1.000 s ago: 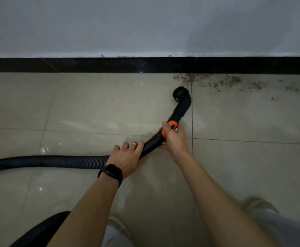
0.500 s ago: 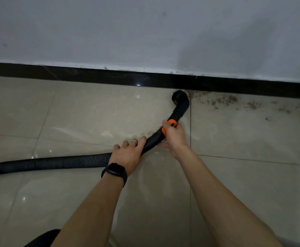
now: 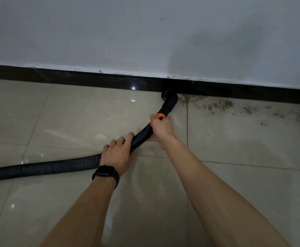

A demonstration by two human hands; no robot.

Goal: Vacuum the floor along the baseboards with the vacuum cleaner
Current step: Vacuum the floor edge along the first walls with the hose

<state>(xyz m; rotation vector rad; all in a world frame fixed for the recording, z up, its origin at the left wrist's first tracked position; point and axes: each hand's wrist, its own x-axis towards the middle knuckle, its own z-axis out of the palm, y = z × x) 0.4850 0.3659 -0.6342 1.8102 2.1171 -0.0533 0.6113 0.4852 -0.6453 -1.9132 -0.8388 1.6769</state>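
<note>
**Nozzle at the baseboard, both hands on the hose**

The black ribbed plastic vacuum hose [image 3: 56,166] is laid across the glossy beige floor tiles [image 3: 74,113] and is cut off by the left frame edge. Its black angled nozzle [image 3: 169,98] is set against the black glossy baseboard [image 3: 92,80] under the grey-white wall [image 3: 145,32]; the nozzle mouth is lost in shadow. The smooth hose section is clasped by the left hand [image 3: 118,154]. The right hand [image 3: 161,128] is wrapped round the hose at the orange collar [image 3: 160,115], its fingertips hidden. The hands are kept apart. A dark black wristwatch [image 3: 105,172] and a thin ring [image 3: 121,139] are worn on the left. Brown scattered dirt [image 3: 220,105] is seen right of the nozzle.
</note>
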